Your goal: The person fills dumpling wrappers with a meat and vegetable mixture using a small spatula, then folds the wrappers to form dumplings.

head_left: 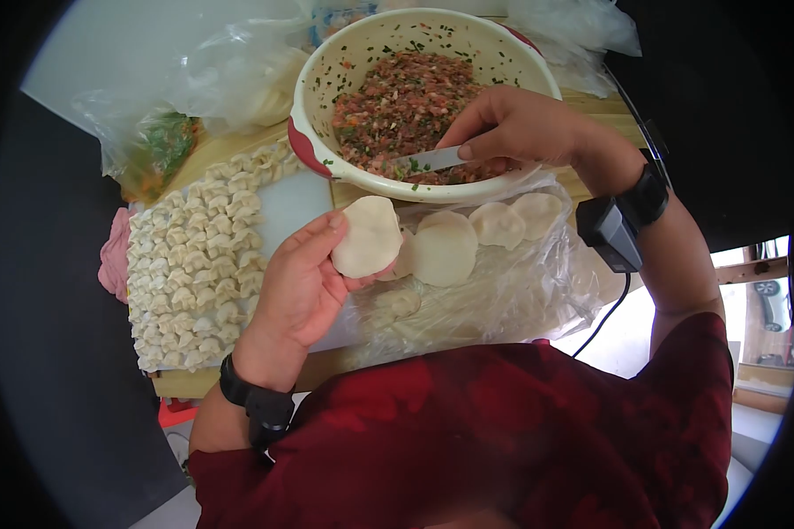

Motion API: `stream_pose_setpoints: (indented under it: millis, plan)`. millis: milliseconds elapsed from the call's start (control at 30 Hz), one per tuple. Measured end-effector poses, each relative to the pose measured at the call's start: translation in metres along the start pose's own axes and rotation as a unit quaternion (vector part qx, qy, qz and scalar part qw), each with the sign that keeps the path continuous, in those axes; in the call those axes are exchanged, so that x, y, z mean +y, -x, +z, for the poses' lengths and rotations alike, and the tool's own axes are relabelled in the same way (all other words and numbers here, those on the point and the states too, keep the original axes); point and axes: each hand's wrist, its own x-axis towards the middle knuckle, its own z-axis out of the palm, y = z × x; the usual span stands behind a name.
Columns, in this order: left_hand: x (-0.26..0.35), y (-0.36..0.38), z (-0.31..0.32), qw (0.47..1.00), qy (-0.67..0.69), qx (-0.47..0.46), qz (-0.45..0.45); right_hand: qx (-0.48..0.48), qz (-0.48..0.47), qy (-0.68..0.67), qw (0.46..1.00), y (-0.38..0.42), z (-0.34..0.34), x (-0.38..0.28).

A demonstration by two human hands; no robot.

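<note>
My left hand (307, 282) is closed on a round dumpling wrapper (366, 238), held up flat with the thumb at its edge. In my right hand (520, 132) is a pale flat spatula (438, 160), its far end down in the meat filling (406, 101). That filling, flecked with green and orange bits, lies in a large cream bowl (313, 84) with red handles. More wrappers (445, 249) lie in a row on clear plastic, just right of my left hand.
Rows of folded dumplings (194, 256) cover much of a white board (295, 203) on the left. Plastic bags (229, 70), one with greens inside, lie behind them. A pink cloth (116, 256) sits at the left edge. A black cable (604, 317) hangs from my right wrist device.
</note>
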Motion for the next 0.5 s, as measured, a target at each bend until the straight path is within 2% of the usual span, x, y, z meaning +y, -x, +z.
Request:
stream_pose_setpoints:
  millis: [67,167,333,500]
  plan:
    - [0.001,0.002,0.001,1.000,0.007,0.002,0.005,-0.023,0.036,-0.051,0.998,-0.001,-0.001,-0.001]
    - [0.001,0.003,0.001,1.000,0.016,0.005,0.010,-0.026,0.040,-0.078,0.996,-0.002,-0.002,-0.001]
    - [-0.001,0.000,0.002,0.999,0.033,0.022,0.018,-0.053,0.014,-0.130,0.990,0.002,-0.006,0.001]
    - [0.009,0.002,0.010,0.996,0.068,-0.018,0.056,-0.062,-0.017,-0.178,0.982,0.014,-0.004,-0.004]
